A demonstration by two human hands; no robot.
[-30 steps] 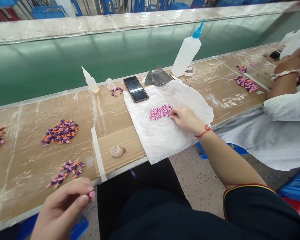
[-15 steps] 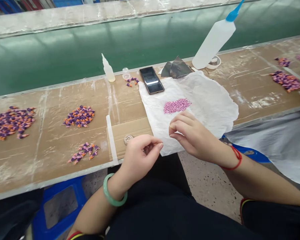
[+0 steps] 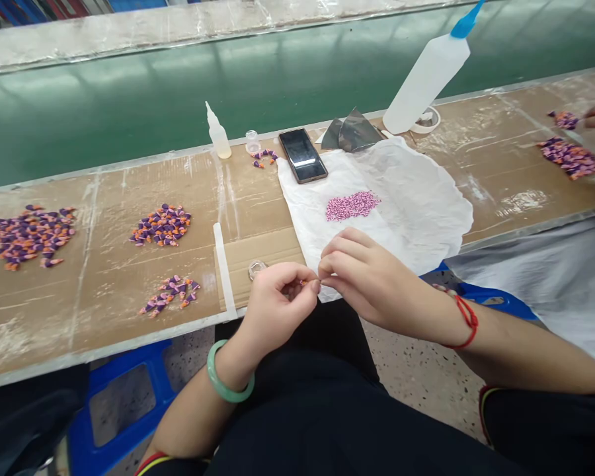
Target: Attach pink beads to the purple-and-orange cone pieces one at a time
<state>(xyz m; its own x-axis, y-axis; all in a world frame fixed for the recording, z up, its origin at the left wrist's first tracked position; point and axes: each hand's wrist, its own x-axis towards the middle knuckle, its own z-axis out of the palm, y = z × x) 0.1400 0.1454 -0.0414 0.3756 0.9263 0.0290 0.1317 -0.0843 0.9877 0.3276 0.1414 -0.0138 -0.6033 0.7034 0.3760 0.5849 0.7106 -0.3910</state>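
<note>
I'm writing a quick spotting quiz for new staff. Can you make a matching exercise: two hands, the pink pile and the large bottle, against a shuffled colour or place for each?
1. left hand
2. pink pile
3. large bottle
4. right hand

A. topped with a blue spout
B. wears a red cord
C. wears a green bangle
D. on the white sheet

Pairs: 1-C, 2-D, 3-A, 4-B

Pale-grn bangle (image 3: 217, 385), L; red cord bracelet (image 3: 471, 320), R; dk short-slv top (image 3: 347, 423), red + yel slv trim (image 3: 153, 460); blk trousers (image 3: 338, 338).
</note>
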